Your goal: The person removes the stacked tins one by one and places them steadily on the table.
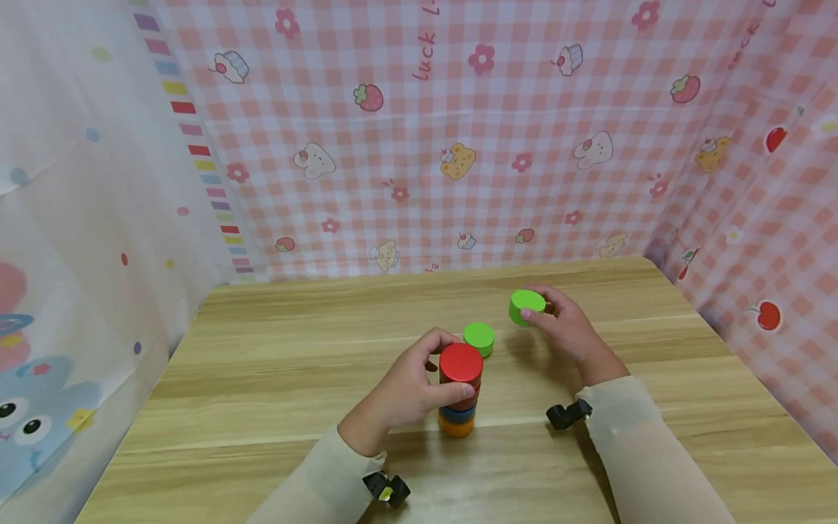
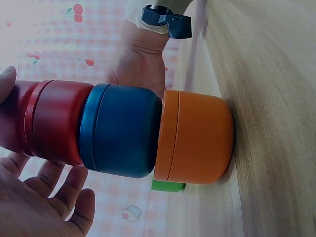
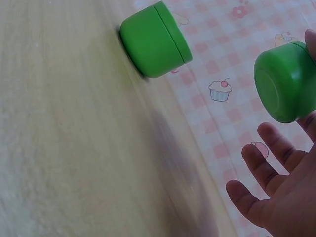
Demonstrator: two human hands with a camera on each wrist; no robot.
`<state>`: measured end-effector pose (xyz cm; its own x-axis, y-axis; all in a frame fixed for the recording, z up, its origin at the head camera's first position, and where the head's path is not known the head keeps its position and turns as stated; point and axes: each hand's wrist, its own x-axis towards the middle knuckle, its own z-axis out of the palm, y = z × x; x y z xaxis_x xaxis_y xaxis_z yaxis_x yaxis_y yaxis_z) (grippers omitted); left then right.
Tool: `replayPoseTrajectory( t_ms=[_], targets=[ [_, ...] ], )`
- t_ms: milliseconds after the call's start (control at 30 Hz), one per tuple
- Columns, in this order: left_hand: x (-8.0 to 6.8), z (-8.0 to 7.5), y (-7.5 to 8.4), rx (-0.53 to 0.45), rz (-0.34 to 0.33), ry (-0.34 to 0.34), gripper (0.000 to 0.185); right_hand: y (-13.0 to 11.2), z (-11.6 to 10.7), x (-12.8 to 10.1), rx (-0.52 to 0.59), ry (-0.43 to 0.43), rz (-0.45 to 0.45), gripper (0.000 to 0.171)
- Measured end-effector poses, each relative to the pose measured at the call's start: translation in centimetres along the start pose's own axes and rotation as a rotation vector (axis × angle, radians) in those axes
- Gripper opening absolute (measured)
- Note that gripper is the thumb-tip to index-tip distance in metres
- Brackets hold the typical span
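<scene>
In the head view, my left hand (image 1: pixel 409 386) grips the top red jar (image 1: pixel 461 362) of an upright stack, thumb on the near side. Below it, the left wrist view shows a second red jar (image 2: pixel 58 121), a blue jar (image 2: pixel 123 131) and an orange jar (image 2: pixel 197 138) resting on the table. All are small, round and lidded. My right hand (image 1: pixel 572 331) pinches a green jar (image 1: pixel 527 306) in the air, its other fingers spread beneath in the right wrist view. Another green jar (image 3: pixel 154 42) stands on the table just behind the stack.
The wooden table (image 1: pixel 294 378) has a pink checked cloth (image 1: pixel 419 145) hanging behind it and a patterned cloth at each side. Black wrist devices (image 1: pixel 568 415) sit at both cuffs.
</scene>
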<state>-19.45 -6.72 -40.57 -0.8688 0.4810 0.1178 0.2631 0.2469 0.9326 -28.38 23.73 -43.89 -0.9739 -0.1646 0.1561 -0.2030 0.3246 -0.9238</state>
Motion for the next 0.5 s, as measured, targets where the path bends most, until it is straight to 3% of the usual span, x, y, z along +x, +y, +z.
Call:
replayPoseTrajectory(
  t_ms=[500],
  targets=[
    [-0.13,-0.07,0.29,-0.015,-0.007,-0.007,0.047,0.81,-0.14,0.1,-0.006,-0.019,0.04,0.047]
  ],
)
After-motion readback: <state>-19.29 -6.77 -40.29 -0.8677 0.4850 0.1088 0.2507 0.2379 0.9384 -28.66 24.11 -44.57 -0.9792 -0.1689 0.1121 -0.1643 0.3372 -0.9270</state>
